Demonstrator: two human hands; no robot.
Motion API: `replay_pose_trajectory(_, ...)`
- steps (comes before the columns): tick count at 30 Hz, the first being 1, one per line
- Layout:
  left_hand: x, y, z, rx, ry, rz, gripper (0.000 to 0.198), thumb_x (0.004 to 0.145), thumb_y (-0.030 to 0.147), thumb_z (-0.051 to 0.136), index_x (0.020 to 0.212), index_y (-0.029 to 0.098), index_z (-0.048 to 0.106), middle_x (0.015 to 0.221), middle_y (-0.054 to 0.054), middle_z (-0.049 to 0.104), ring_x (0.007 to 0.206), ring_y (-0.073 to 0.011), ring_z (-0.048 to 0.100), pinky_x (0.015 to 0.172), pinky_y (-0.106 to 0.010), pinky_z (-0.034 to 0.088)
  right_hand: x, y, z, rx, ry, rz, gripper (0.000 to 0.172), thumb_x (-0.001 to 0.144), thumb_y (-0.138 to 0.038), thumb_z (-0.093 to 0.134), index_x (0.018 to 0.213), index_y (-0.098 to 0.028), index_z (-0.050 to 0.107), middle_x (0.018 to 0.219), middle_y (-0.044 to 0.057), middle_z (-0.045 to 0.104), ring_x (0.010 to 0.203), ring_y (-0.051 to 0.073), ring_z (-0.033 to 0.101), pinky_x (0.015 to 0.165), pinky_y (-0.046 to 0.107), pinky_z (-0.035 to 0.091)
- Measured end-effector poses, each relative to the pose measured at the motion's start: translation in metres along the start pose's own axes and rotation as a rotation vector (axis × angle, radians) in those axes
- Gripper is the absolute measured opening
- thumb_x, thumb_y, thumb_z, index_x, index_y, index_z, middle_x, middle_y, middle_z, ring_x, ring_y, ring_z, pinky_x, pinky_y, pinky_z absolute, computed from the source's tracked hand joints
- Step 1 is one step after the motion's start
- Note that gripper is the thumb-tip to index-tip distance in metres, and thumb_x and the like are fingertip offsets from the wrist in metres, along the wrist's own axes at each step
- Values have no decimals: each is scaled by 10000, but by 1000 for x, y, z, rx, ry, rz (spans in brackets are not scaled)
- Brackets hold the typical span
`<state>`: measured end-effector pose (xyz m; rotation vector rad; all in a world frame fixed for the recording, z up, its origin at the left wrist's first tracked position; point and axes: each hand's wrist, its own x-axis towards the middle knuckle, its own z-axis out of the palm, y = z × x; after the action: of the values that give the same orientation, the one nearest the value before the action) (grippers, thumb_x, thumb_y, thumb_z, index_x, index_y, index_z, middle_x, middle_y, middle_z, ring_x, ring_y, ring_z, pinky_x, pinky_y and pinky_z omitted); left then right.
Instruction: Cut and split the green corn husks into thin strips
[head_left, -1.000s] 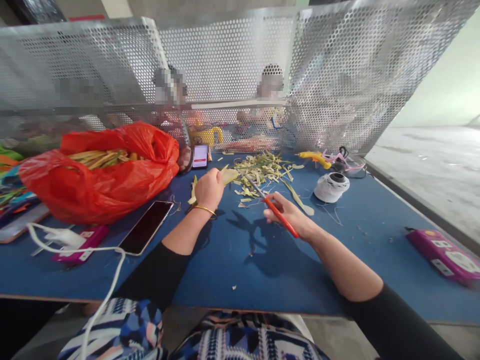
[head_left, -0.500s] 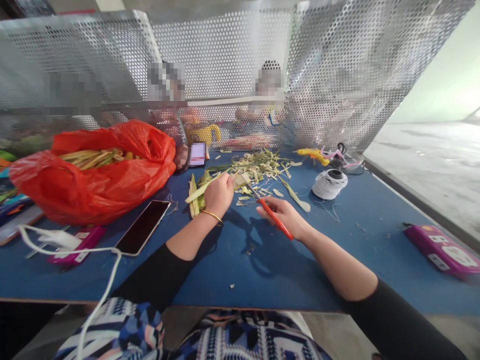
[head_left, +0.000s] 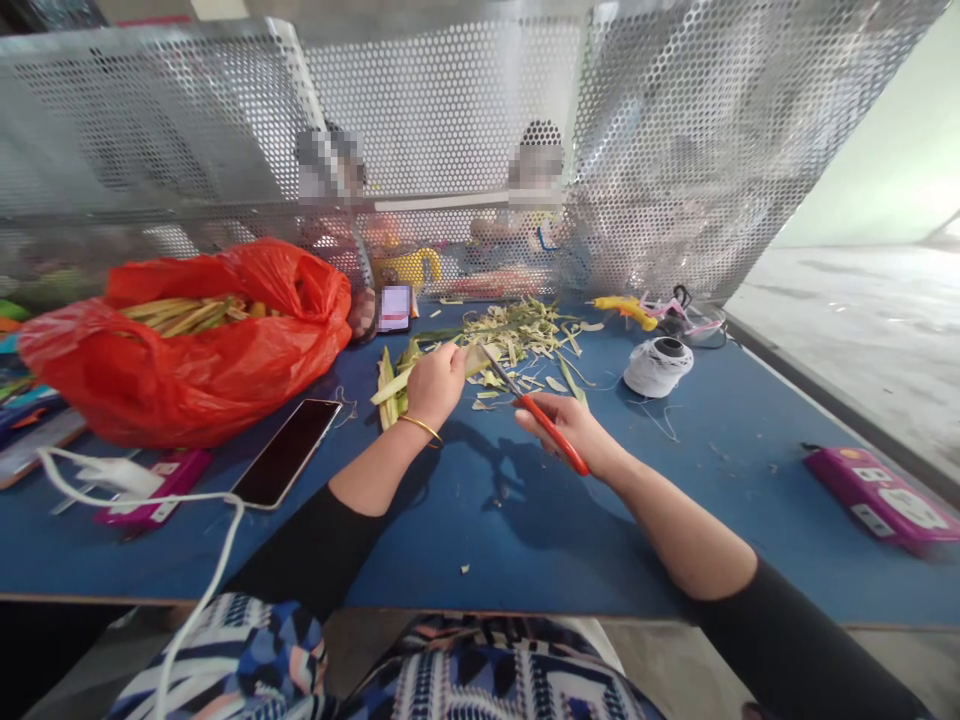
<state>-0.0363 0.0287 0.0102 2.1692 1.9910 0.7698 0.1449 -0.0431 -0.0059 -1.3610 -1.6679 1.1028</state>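
My left hand (head_left: 436,385) is closed around a pale green leaf strip (head_left: 480,358), whose broad end pokes out past the fingertips. In my right hand (head_left: 571,428) is a pair of scissors with red handles (head_left: 553,436); its metal blades (head_left: 501,372) reach up to the end of the strip. Whether the blades touch the strip I cannot tell. Under and left of my left hand lie more leaf strips (head_left: 387,390). Beyond both hands spreads a heap of cut leaf scraps (head_left: 517,325).
A red plastic bag (head_left: 187,385) of leaf strips stands at the left, near a phone (head_left: 287,452) and a white cable (head_left: 214,575). To the right are a thread spool (head_left: 658,367), a yellow glue gun (head_left: 626,310) and a purple box (head_left: 881,495). Behind rises a perforated metal screen (head_left: 450,110).
Both hands stay in nearly the same place, still holding the strip and the scissors. The long leaf piece beyond my right hand now shows less of its near end.
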Motion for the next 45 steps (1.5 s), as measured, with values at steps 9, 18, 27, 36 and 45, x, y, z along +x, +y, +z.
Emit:
replay_pose_trajectory(9, 2, -3, 6, -159, -58, 59, 330, 953, 309, 436, 690, 209, 609, 704, -53, 664, 727, -206, 612, 615, -294, 319, -1, 1, -3, -34, -52, -21, 550, 712, -747, 590, 799, -206, 548, 564, -69, 415, 498, 94, 375, 455, 244, 306)
replay_pose_trajectory(18, 4, -4, 16, -376, -77, 90, 409, 908, 283, 496, 522, 219, 375, 517, 16, 459, 571, -161, 465, 571, -289, 245, 0, -2, 1, 11, -21, 35, 596, 656, -793, 621, 627, -233, 418, 474, -79, 378, 405, 88, 380, 414, 241, 300)
replay_pose_trajectory(27, 4, -3, 15, -796, -143, -107, 320, 854, 290, 541, 547, 201, 518, 458, 42, 467, 461, -127, 450, 535, -264, 307, 3, 0, -11, -687, 294, 131, 408, 878, -601, 520, 948, -219, 644, 742, 42, 676, 689, 213, 625, 564, 280, 348)
replay_pose_trajectory(36, -1, 3, 3, -1236, -224, -438, 144, 584, 247, 781, 641, 153, 688, 551, 15, 596, 501, -91, 474, 505, -223, 323, 7, 13, -20, -1178, 170, 82, 179, 888, -276, 566, 981, -171, 676, 951, 146, 726, 895, 279, 695, 652, 310, 436)
replay_pose_trajectory(45, -19, 23, -2, -1317, -69, -363, 69, 627, 145, 696, 595, 166, 639, 516, 45, 564, 477, -81, 460, 507, -213, 369, 22, -15, 14, -39, 516, -128, 375, 732, -538, 695, 882, -208, 597, 851, 42, 694, 698, 181, 647, 624, 313, 517)
